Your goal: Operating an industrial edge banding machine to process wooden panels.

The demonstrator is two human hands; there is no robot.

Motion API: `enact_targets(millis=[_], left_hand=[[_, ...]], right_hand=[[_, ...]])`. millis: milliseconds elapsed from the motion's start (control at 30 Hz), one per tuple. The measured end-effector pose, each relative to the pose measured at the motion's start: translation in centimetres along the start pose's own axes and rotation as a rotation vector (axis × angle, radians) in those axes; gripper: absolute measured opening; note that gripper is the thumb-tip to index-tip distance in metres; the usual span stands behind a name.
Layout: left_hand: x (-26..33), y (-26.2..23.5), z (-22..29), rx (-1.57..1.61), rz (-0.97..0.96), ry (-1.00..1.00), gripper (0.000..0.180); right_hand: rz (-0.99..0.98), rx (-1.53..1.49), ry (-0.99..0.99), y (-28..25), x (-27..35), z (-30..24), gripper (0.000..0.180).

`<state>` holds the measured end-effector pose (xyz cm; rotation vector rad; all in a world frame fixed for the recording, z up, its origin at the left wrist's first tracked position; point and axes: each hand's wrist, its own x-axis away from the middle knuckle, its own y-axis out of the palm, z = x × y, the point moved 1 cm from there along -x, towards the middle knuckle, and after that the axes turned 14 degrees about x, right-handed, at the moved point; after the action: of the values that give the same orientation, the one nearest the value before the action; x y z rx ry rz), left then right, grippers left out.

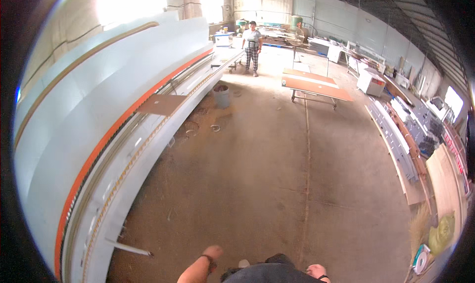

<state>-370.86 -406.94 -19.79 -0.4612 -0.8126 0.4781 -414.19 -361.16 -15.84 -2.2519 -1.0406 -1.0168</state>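
Note:
Low in the view, my left hand (213,252) hangs over the concrete floor, a dark band on its wrist. It is blurred and its fingers do not show clearly. Further right, at the lower edge, is my right hand (315,270), also with a dark band at the wrist; its fingers are mostly hidden. I see nothing held in either hand. Nearest to my left hand, a pale bar (129,247) juts out from a long white machine (143,159) with an orange strip. A brown board (163,104) lies across that machine.
A person (252,48) stands at the back beside the machine's far end. A grey bucket (221,96) is on the floor. Orange-brown panels (316,87) rest on a wheeled trolley. Along the right lie stacked profiles (393,137), wooden boards (445,179) and a greenish sack (442,233).

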Motion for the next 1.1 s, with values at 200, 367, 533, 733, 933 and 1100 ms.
enact_targets(millis=[200,367,533,733,933,1100], left_hand=[[-13.0,-13.3,17.5,0.266,0.184,0.128,0.032],[-22.4,-13.0,17.1,0.247,0.121,-0.083,0.041],[-29.4,-14.1,18.6,0.227,-0.207,-0.308,0.042],[-36.0,-17.6,22.1,0.481,-0.004,-0.341,0.047],[-52.2,-22.1,16.5,0.39,-0.266,-0.54,0.047],[-65.2,-38.9,24.2,0.004,0.015,-0.209,0.03]], right_hand=[[0.132,0.484,-0.052,2.6,-8.6,-8.4,0.013],[-0.069,0.8,0.009,1.2,-22.5,-15.9,0.04],[0.008,0.352,0.178,-2.8,-33.3,-33.4,0.021],[0.218,0.34,-0.056,-5.8,-41.5,-58.9,0.016],[0.222,0.29,-0.222,-2.7,-52.7,-70.5,0.014],[-0.226,0.57,-0.054,0.9,-55.9,-72.2,0.016]])
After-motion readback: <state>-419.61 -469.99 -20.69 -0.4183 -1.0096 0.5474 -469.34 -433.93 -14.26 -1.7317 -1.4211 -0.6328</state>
